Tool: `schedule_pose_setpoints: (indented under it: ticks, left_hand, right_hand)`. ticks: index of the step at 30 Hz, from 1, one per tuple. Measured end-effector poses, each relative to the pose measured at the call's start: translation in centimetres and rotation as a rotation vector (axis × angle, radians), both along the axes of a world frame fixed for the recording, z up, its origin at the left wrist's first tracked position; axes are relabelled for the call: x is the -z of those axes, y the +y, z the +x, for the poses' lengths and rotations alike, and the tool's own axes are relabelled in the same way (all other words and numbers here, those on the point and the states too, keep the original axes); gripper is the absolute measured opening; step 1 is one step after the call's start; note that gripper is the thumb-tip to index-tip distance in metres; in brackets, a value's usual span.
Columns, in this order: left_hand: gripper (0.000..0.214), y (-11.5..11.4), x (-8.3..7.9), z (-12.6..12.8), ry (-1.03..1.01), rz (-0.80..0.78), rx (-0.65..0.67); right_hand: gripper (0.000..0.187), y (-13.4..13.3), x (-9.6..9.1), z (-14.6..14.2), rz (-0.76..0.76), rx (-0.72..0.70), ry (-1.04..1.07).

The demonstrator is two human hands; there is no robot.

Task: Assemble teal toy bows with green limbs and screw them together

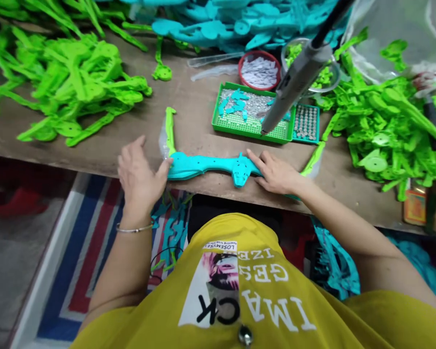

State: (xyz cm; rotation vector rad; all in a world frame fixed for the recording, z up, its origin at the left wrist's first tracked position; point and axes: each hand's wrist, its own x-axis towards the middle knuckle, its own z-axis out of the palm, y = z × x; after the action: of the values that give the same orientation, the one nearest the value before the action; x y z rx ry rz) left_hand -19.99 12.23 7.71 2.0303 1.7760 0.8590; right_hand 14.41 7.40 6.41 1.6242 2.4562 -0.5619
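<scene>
A turquoise plastic toy bow (pixel 210 164) with an animal-head shape at its middle lies along the front of the table. A lime-green limb (pixel 170 131) stands out from its left end, and another green limb (pixel 314 160) shows at the right. My left hand (pixel 140 172) is open with fingers spread, its thumb tip at the bow's left end. My right hand (pixel 278 173) holds the bow just right of the head, index finger along the far edge and thumb at the near edge. The part of the bow beneath this hand is hidden.
Above the table hangs a grey electric screwdriver (pixel 294 87). Behind the bow are a green tray (pixel 252 133) of small parts, a smaller tray (pixel 306 124) of round pieces and a red bowl (pixel 259 87). Green piles (pixel 83 87) flank them; turquoise parts (pixel 240 24) lie behind.
</scene>
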Motion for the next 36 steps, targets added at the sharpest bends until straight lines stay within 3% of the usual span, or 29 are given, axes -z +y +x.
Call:
schedule_pose_setpoints:
  ticks: [2, 5, 7, 10, 13, 16, 23, 28, 33, 36]
  left_hand:
    - [0.057, -0.1, -1.4, 3.2, 0.144, 0.09, 0.212]
    - [0.049, 0.5, -2.8, 7.3, 0.249, -0.044, 0.662]
    - [0.048, 1.7, -3.3, 8.4, 0.326, -0.158, 0.79]
    - [0.055, 3.5, -3.8, 7.7, 0.422, -0.245, 0.865]
    - [0.063, 4.0, -3.7, 6.4, 0.514, -0.266, 0.872]
    - [0.058, 3.2, -2.8, 6.0, 0.526, -0.244, 0.831]
    - [0.048, 0.3, 0.4, 7.7, 0.39, -0.017, 0.778]
    - [0.02, -1.9, 2.7, 8.0, 0.338, 0.268, 0.627]
    - [0.024, -4.3, 5.1, 7.7, 0.303, 0.436, 0.619]
    - [0.032, -4.9, 5.9, 7.6, 0.318, 0.346, 0.621]
  right_hand:
    - [0.081, 0.5, -0.4, 0.5, -0.087, 0.034, 0.071]
    - [0.07, 1.0, -1.3, 2.0, -0.153, 0.103, 0.226]
    - [0.065, 0.5, -2.0, 3.3, -0.077, 0.146, 0.305]
    - [0.061, -1.2, -2.6, 5.0, 0.109, 0.192, 0.357]
    - [0.053, -3.3, -2.8, 5.3, 0.303, 0.183, 0.389]
    - [0.041, -5.4, -3.0, 3.6, 0.455, 0.178, 0.413]
    - [0.031, -8.4, -1.6, -1.6, 0.328, 0.06, 0.438]
    - [0.028, -9.0, -0.3, -3.2, 0.262, 0.094, 0.498]
    - [0.018, -8.7, 1.0, -4.7, 0.501, 0.234, 0.578]
    - [0.019, -8.0, 1.8, -5.5, 0.593, 0.303, 0.554]
